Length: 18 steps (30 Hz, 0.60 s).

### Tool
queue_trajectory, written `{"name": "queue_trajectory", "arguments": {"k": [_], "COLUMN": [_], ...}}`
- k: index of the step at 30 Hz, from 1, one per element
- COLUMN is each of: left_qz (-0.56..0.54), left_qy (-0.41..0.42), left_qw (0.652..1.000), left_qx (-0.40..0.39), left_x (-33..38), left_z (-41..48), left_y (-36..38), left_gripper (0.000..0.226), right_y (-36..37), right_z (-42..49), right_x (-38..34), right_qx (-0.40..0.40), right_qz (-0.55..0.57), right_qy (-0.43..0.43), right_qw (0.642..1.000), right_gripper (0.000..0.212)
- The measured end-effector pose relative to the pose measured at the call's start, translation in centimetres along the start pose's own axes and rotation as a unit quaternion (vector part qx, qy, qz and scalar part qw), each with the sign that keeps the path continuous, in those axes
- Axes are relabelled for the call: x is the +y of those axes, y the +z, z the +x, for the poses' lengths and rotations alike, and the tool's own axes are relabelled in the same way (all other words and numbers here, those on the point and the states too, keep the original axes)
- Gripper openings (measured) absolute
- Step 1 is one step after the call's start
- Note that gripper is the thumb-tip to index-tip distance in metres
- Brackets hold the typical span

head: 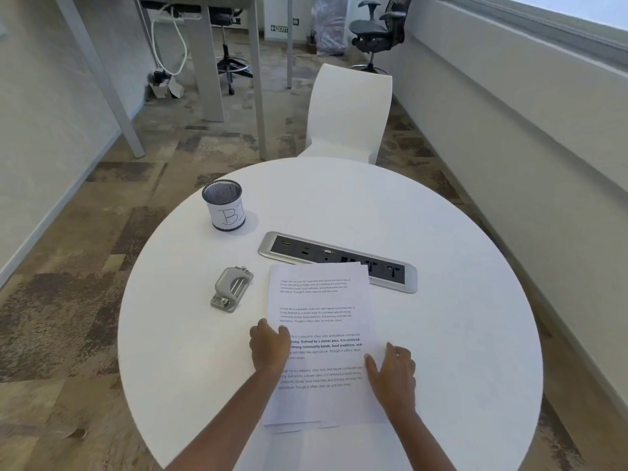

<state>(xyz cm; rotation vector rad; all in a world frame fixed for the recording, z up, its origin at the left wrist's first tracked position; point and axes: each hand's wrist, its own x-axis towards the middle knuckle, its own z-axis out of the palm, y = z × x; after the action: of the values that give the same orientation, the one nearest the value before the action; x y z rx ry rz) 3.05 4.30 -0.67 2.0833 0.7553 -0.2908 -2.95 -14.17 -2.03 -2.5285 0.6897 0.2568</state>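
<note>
A small stack of printed paper sheets [319, 321] lies on the round white table [458, 334], its far edge over the power strip. My left hand [269, 345] rests at the stack's left edge, thumb on top of the paper and fingers curled at the side. My right hand [394, 372] lies on the stack's right edge with fingers relaxed and thumb on the sheet. A grey hole punch [231, 289] sits just left of the papers.
A black mesh pen cup [224, 205] with a white label stands at the table's far left. A recessed socket panel [339, 258] runs across the middle. A white chair [350, 113] stands beyond the table; desks and office chairs are farther back.
</note>
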Motion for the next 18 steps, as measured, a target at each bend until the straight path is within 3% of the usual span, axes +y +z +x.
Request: {"name": "queue_trajectory", "arguments": {"k": [4, 13, 16, 18], "left_qz": [0.103, 0.181, 0.194, 0.191], "left_qy": [0.004, 0.041, 0.044, 0.041], "left_qw": [0.994, 0.983, 0.980, 0.981], "left_qx": [0.026, -0.001, 0.001, -0.003], "left_x": [0.1, -0.3, -0.3, -0.3], "left_z": [-0.6, -1.3, -1.5, -1.4], "left_y": [-0.3, 0.3, 0.6, 0.6], "left_gripper": [0.035, 0.036, 0.038, 0.039], "right_y": [-0.3, -0.3, -0.5, -0.9], "right_z": [0.2, 0.8, 1.0, 1.0], "right_x": [-0.1, -0.4, -0.6, -0.8], "right_qx": [-0.006, -0.056, -0.073, -0.079], "right_qz": [0.025, 0.115, 0.140, 0.156], "right_qy": [0.024, 0.051, 0.073, 0.087], "right_qw": [0.999, 0.991, 0.985, 0.981], "right_gripper": [0.050, 0.034, 0.012, 0.034]}}
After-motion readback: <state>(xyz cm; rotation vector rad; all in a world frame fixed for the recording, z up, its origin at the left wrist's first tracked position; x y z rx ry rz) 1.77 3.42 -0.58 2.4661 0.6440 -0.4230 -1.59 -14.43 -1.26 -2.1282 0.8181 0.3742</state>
